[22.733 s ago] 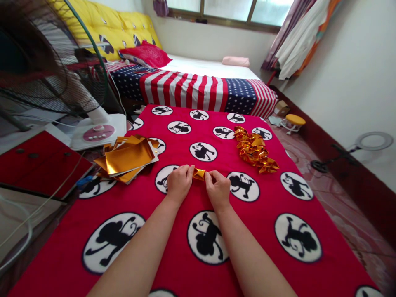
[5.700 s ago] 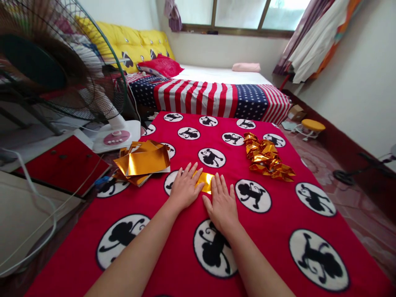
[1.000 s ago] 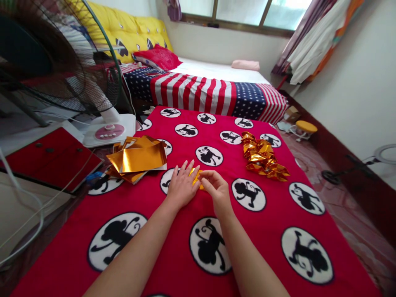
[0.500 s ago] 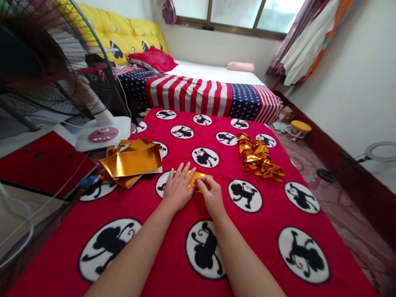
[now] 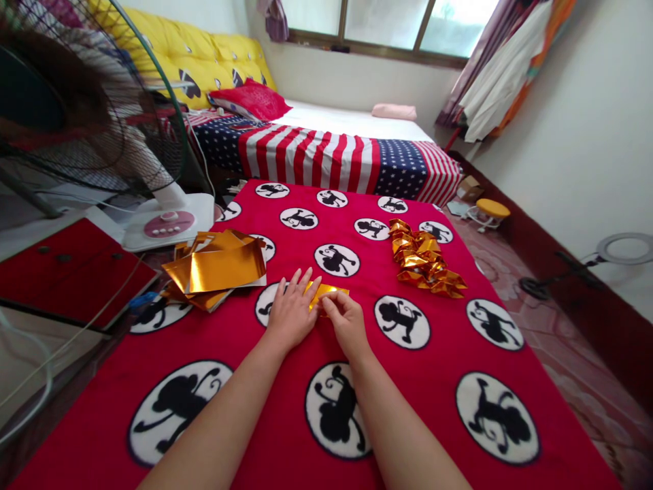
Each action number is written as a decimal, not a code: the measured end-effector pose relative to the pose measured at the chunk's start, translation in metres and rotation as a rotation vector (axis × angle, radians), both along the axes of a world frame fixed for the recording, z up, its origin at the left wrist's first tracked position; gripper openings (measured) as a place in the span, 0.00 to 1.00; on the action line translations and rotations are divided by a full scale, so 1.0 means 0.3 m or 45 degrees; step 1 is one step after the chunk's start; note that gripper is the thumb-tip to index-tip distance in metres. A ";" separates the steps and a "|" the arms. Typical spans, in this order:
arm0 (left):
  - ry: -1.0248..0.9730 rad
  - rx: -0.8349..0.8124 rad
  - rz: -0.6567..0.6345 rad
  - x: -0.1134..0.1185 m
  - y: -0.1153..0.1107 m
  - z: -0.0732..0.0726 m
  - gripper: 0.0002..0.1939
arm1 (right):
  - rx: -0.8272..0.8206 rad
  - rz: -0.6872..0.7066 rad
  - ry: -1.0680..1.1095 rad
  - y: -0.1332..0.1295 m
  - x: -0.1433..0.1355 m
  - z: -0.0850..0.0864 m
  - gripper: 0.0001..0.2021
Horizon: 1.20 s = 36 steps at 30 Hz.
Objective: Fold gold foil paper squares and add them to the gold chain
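A small piece of gold foil paper (image 5: 326, 291) lies on the red cloth between my hands, partly covered by them. My left hand (image 5: 293, 309) rests flat with its fingers spread, its fingertips over the paper's left part. Thumb and fingers of my right hand (image 5: 347, 320) are pinched together at the paper's near edge. To the left is a loose stack of gold foil sheets (image 5: 227, 267). Several folded gold foil pieces (image 5: 418, 255) sit in a cluster to the right.
The red cloth (image 5: 408, 408) with monkey prints covers the table. A running fan (image 5: 168, 204) stands at the left, near a red panel (image 5: 66, 265). A bed (image 5: 316, 156) lies beyond the table. A yellow-topped stool (image 5: 492, 207) and a ring light (image 5: 625, 248) are at the right.
The camera view has shifted very slightly. Both hands keep nearly the same pose on the gold foil paper, with the right fingers still pinched at its near edge.
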State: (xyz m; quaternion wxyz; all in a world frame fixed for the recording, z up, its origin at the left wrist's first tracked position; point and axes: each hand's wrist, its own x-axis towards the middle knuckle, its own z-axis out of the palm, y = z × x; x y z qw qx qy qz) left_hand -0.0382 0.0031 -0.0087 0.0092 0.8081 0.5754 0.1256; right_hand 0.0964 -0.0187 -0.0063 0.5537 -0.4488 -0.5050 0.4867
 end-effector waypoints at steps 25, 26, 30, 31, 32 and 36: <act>-0.012 0.005 -0.002 -0.001 0.002 -0.002 0.27 | -0.012 0.005 -0.010 -0.001 0.001 0.006 0.07; -0.011 0.005 -0.003 -0.001 0.001 -0.001 0.27 | -0.009 0.006 -0.010 -0.002 0.001 0.008 0.07; -0.013 0.003 0.000 -0.001 0.000 -0.001 0.27 | -0.002 0.002 -0.025 -0.004 0.003 0.011 0.08; -0.016 0.003 0.001 -0.001 0.001 -0.001 0.27 | -0.003 -0.002 -0.027 -0.003 0.003 0.011 0.08; -0.018 0.003 0.002 -0.001 0.001 -0.001 0.27 | -0.006 -0.005 -0.028 -0.002 0.004 0.010 0.08; -0.023 -0.008 0.000 -0.002 0.002 -0.001 0.27 | -0.013 0.000 -0.024 0.000 0.002 -0.002 0.08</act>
